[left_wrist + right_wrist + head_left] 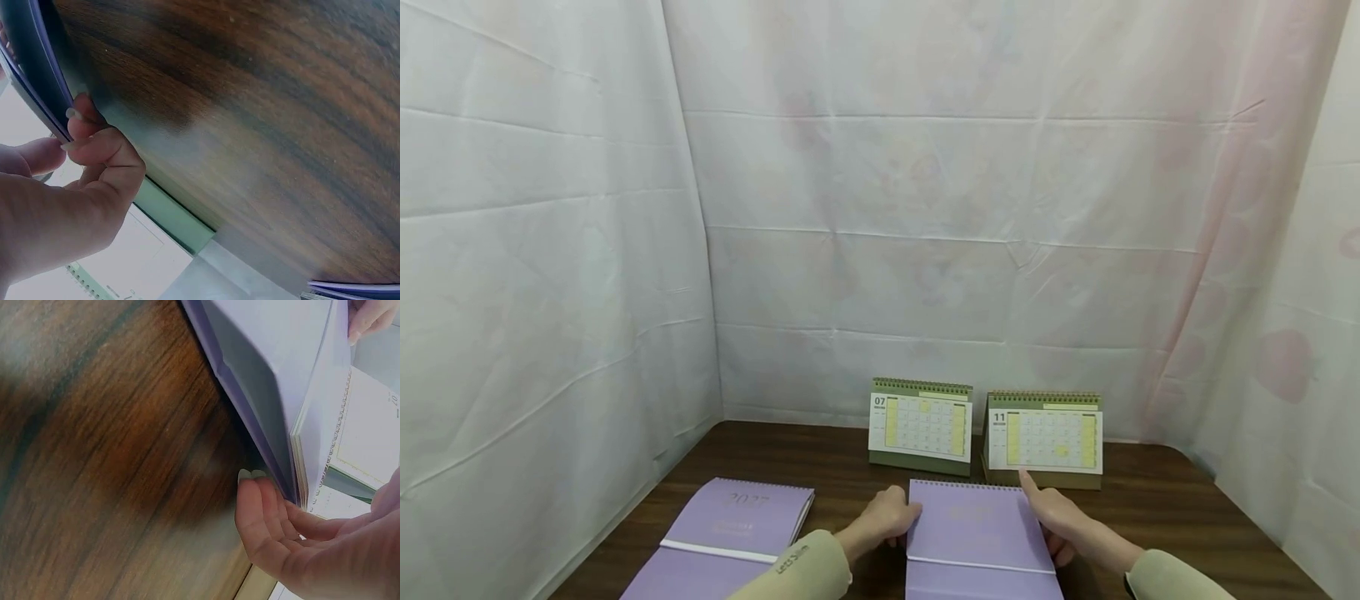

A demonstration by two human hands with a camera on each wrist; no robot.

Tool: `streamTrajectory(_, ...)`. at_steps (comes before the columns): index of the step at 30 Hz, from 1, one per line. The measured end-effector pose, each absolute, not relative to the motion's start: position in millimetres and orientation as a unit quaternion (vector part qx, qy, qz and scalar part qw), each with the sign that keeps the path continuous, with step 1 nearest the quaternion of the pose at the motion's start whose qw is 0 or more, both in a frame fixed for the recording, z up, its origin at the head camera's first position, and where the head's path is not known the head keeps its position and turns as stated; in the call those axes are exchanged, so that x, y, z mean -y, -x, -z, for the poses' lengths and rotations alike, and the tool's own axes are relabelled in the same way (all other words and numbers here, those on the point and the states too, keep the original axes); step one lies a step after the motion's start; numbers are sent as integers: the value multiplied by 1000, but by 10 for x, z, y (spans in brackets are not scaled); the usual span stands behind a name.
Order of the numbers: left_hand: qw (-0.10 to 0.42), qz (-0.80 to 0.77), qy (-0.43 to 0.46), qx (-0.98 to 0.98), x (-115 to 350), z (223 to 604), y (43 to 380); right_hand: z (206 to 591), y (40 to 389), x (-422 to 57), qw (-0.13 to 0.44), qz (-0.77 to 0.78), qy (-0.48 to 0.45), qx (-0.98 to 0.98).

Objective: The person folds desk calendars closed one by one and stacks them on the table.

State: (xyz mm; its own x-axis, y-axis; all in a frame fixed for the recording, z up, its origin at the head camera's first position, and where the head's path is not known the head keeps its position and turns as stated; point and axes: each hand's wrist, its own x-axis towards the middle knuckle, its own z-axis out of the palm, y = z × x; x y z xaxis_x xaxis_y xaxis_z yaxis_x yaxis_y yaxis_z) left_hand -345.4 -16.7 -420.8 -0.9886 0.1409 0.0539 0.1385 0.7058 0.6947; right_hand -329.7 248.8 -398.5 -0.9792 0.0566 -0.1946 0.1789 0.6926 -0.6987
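A purple spiral-bound desk calendar [973, 525] lies between my two hands, its coil at the far edge and a white line across it. My left hand [882, 515] pinches its left edge near the coil, thumb on top and fingers curled beneath, as the left wrist view shows. On the opposite edge, my right hand [1063, 517] grips the corner. In the right wrist view the fingers [253, 506] are under the base and the stacked pages [300, 469] show at the side. The calendar's folded base [250, 381] gapes slightly there.
A second purple calendar [726, 521] marked 2027 lies at the left. Two green calendars stand behind, one showing 07 [921, 425] and one showing 11 [1045, 437]. The brown wood-grain table [1187, 517] ends at a white curtain [865, 275].
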Motion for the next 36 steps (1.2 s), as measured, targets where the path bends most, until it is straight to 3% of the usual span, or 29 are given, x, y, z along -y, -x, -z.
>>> streamTrajectory(36, -28, -234, -102, -966, 79, 4206, 3487, 4013, 3290, -2489, 87, 392, -48, -915)
